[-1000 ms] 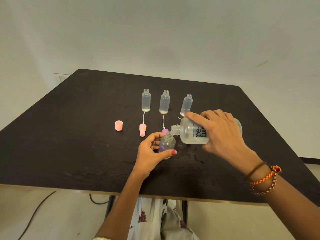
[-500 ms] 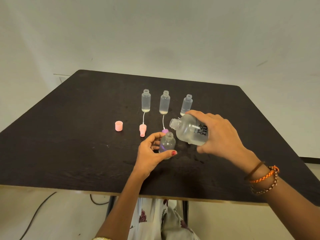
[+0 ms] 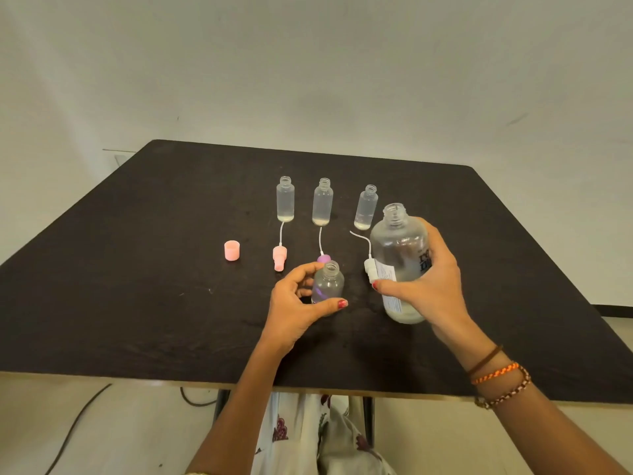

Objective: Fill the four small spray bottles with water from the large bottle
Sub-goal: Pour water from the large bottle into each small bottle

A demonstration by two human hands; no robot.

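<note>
My right hand [image 3: 430, 289] grips the large clear bottle [image 3: 397, 255], upright and uncapped, its base at the black table [image 3: 137, 286]. My left hand [image 3: 294, 303] holds a short round spray bottle [image 3: 327, 285] by thumb and fingers, standing open in front of me. Three taller open spray bottles stand in a row behind: left [image 3: 285, 200], middle [image 3: 322, 202], right [image 3: 366, 208], each holding clear liquid.
Spray heads with dip tubes lie on the table: a pink one [image 3: 279, 258], a purple one [image 3: 323, 258] behind the round bottle, a white one [image 3: 369, 267] beside the large bottle. A pink cap [image 3: 231, 250] stands at left. A cable runs on the floor.
My right hand has swung the large bottle from tipped over the round bottle's mouth to upright and drawn it right, down to the table. My left hand stays on the round bottle.
</note>
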